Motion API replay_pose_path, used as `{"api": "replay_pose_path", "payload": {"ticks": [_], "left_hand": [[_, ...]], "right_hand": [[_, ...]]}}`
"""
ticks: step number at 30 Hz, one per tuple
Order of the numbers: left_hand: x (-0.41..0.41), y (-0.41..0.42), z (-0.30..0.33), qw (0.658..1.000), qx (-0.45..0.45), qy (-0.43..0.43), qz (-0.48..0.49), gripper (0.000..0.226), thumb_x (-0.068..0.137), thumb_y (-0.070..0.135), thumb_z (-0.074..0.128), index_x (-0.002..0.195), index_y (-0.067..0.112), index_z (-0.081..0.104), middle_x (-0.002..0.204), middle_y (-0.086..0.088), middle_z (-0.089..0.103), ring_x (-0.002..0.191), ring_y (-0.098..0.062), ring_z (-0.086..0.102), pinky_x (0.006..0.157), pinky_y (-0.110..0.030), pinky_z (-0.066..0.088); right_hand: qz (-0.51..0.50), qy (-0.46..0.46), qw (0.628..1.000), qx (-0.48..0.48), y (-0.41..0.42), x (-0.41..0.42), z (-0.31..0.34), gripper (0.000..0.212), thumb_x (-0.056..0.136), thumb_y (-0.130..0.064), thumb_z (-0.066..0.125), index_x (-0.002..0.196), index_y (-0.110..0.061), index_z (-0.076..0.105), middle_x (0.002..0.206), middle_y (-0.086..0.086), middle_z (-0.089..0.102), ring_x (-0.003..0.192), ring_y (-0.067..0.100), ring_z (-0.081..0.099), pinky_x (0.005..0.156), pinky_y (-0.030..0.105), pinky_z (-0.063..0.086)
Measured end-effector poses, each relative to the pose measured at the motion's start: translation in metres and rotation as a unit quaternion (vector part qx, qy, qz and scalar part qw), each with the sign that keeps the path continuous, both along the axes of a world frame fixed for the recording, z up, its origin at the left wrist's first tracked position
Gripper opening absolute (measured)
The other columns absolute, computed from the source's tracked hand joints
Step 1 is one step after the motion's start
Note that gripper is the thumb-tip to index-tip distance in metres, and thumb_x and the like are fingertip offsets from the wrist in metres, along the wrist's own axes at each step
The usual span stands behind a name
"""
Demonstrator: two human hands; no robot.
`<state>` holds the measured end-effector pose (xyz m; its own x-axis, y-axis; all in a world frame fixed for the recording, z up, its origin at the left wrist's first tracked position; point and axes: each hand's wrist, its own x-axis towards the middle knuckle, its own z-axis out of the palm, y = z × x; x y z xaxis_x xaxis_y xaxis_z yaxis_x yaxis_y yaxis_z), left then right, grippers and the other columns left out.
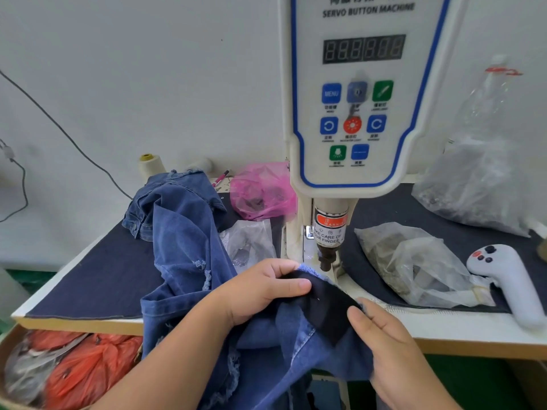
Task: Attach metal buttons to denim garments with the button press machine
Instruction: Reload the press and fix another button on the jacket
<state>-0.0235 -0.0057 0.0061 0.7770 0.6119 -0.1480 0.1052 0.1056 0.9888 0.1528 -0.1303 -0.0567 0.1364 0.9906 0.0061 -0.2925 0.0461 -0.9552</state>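
Observation:
A blue denim garment (189,250) drapes from the table's back left down over the front edge. Its near part has a dark black patch (325,300) that lies just in front of the press head (327,258) of the white servo button machine (361,113). My left hand (266,288) pinches the patch's upper left edge between thumb and curled fingers. My right hand (381,335) grips the patch's right edge, thumb on top. No metal button shows on the fabric.
Clear bags of small parts lie right of the machine (414,261) and behind it (473,184); a pink bag (263,190) and a clear one (248,241) lie to its left. A white handheld controller (509,279) rests at the right edge. Orange bags (77,368) fill a box below.

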Motion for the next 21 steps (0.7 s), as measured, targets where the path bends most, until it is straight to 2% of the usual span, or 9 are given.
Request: {"api": "replay_pose_path", "payload": {"ticks": [3,5,7,9,10,12,15,18,21], "left_hand": [[0.001,0.002,0.000,0.998,0.038,0.046,0.015,0.035,0.087,0.030,0.067,0.111,0.004,0.067,0.108,-0.022,0.069,0.096,-0.040,0.062,0.081,-0.053,0.048],[0.002,0.004,0.000,0.996,0.063,0.069,0.012,0.031,0.089,0.031,0.065,0.109,0.008,0.068,0.104,-0.019,0.071,0.093,-0.029,0.068,0.080,-0.041,0.052],[0.004,0.006,0.002,0.994,0.081,0.076,0.007,0.024,0.095,0.024,0.062,0.109,0.007,0.068,0.103,-0.015,0.073,0.090,-0.018,0.068,0.081,-0.033,0.056],[0.005,0.005,0.002,0.993,0.079,0.082,0.016,0.032,0.094,0.025,0.064,0.111,-0.002,0.065,0.105,-0.018,0.071,0.094,-0.022,0.064,0.091,-0.043,0.051],[0.005,0.005,0.001,0.994,0.073,0.083,0.025,0.045,0.090,0.030,0.066,0.112,-0.010,0.060,0.102,-0.019,0.067,0.093,-0.025,0.059,0.091,-0.048,0.048],[0.002,0.006,-0.001,0.996,0.041,0.071,0.034,0.060,0.084,0.033,0.067,0.114,-0.017,0.054,0.103,-0.022,0.061,0.097,-0.028,0.053,0.092,-0.047,0.041],[-0.004,0.009,-0.007,0.998,-0.034,0.025,0.036,0.048,0.084,0.023,0.066,0.121,-0.006,0.062,0.122,-0.036,0.059,0.108,-0.037,0.057,0.104,-0.052,0.040],[-0.004,0.011,-0.009,0.997,-0.060,0.006,0.050,0.052,0.080,0.023,0.069,0.122,-0.007,0.062,0.123,-0.038,0.058,0.108,-0.040,0.057,0.105,-0.054,0.039],[-0.004,0.010,-0.010,0.996,-0.076,0.000,0.051,0.060,0.076,0.027,0.073,0.120,-0.013,0.059,0.111,-0.030,0.063,0.102,-0.036,0.058,0.096,-0.046,0.044]], "right_hand": [[-0.027,0.003,0.999,-0.019,0.006,-0.001,0.007,0.036,0.076,-0.041,0.071,0.099,-0.013,0.074,0.104,0.019,0.072,0.102,0.023,0.068,0.092,0.039,0.051],[-0.049,-0.057,0.997,-0.023,0.012,0.004,0.013,0.018,0.091,-0.028,0.061,0.090,-0.013,0.071,0.091,0.019,0.071,0.090,0.020,0.064,0.085,0.041,0.049],[-0.066,-0.118,0.991,-0.022,0.019,0.007,0.017,0.024,0.099,-0.019,0.053,0.083,-0.020,0.071,0.077,0.002,0.070,0.079,0.010,0.063,0.077,0.035,0.047],[-0.072,-0.135,0.988,-0.030,0.024,0.010,0.020,0.031,0.100,-0.016,0.051,0.076,-0.022,0.070,0.071,-0.005,0.066,0.071,0.006,0.059,0.072,0.031,0.046],[-0.068,-0.133,0.988,-0.032,0.026,0.011,0.021,0.032,0.099,-0.015,0.051,0.074,-0.020,0.069,0.070,-0.004,0.065,0.070,0.007,0.059,0.070,0.030,0.046],[-0.049,-0.113,0.992,-0.029,0.029,0.012,0.021,0.033,0.098,-0.013,0.051,0.072,-0.017,0.070,0.071,-0.001,0.065,0.069,0.008,0.058,0.064,0.023,0.048],[-0.017,-0.096,0.995,-0.025,0.030,0.013,0.024,0.029,0.098,-0.012,0.051,0.078,-0.010,0.072,0.077,0.002,0.070,0.074,0.008,0.063,0.063,0.016,0.049],[-0.011,-0.094,0.995,-0.029,0.032,0.012,0.029,0.028,0.098,-0.016,0.051,0.080,-0.011,0.072,0.081,0.003,0.072,0.077,0.009,0.066,0.067,0.020,0.050],[-0.025,-0.050,0.997,-0.043,0.031,0.008,0.026,0.026,0.097,-0.018,0.054,0.082,-0.014,0.075,0.084,0.009,0.072,0.077,0.016,0.066,0.068,0.030,0.049]]}}
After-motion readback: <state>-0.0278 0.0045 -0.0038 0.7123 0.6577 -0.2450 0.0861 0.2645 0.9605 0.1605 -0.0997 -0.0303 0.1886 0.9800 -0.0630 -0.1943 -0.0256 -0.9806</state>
